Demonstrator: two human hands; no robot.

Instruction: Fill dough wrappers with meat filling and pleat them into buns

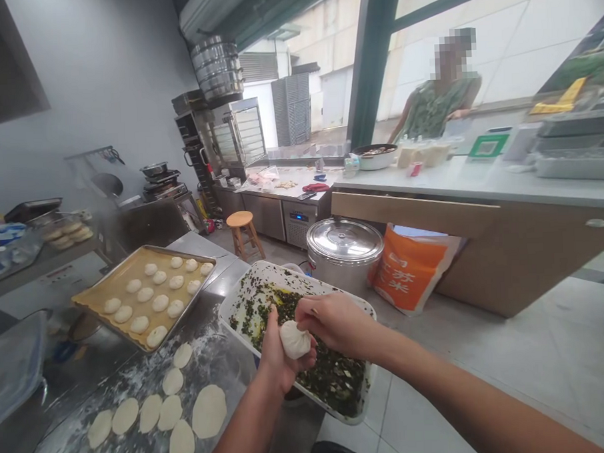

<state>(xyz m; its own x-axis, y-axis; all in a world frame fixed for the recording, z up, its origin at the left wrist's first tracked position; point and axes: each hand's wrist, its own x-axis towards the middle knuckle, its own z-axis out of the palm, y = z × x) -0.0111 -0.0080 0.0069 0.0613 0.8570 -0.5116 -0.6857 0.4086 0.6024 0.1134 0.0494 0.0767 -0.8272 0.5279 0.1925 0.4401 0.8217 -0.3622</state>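
My left hand point(278, 358) cups a white filled dough bun point(293, 340) from below, fingers curled round it. My right hand point(332, 322) pinches the bun's top from the right, fingers pressed together. Both hands hover over a white rectangular tray point(244, 276) of chopped dark green filling point(333, 379). Several flat raw dough rounds point(208, 411) lie on the floured steel table point(138, 380) to the left. Farther left, a metal baking tray point(99, 299) holds several shaped buns point(160, 303) in rows.
A large lidded steel pot point(345, 248) and an orange sack point(409, 272) stand on the floor beyond the filling tray. A wooden stool point(243, 230), steamers point(218, 68) and a long counter point(481, 198) lie farther off. A person point(439, 100) stands outside behind the window.
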